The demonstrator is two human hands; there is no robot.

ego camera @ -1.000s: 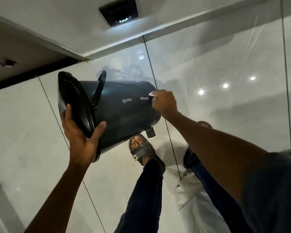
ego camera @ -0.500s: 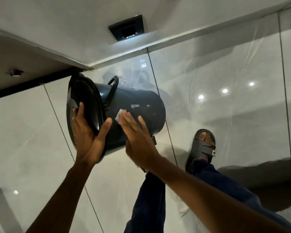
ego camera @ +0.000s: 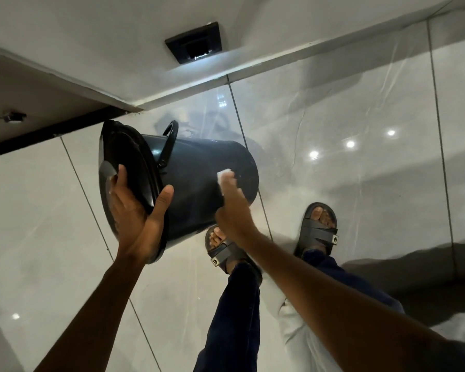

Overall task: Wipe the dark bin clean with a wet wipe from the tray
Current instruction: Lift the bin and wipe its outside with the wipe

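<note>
A: Wiping now — right hand point(ego camera: 232, 208) pinches the wet wipe point(ego camera: 224, 175) against the dark bin point(ego camera: 199, 183), tipped sideways in the air.

B: Left hand point(ego camera: 137, 213) clamps its lid end. Next, I'd say, turn it to reach unwiped wall.

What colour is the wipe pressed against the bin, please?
White, seen in the head view: the wipe under the right hand.
</note>
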